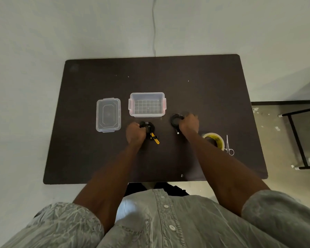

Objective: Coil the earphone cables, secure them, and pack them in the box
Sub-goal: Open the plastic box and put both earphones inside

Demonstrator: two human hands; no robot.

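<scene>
Grey shirt nearest the lens; both forearms reach over the dark counter.

Left grip: fingers curled round a black coiled cable, yellow strap trailing just beside the grip.
Right grip: fingers curled round a second black coil, plug end hanging loose below it.

Open box: just beyond and between both grips, nothing visible inside. Lid: beyond and outboard of left grip. Tape roll and scissors: outboard of right grip.

Likely faults:
- Right coil shows no tie; slackened grip risks unwinding.
- Loose plug or strap tail may snag on box rim.

Markings: print on tape roll too blurred to read.
</scene>
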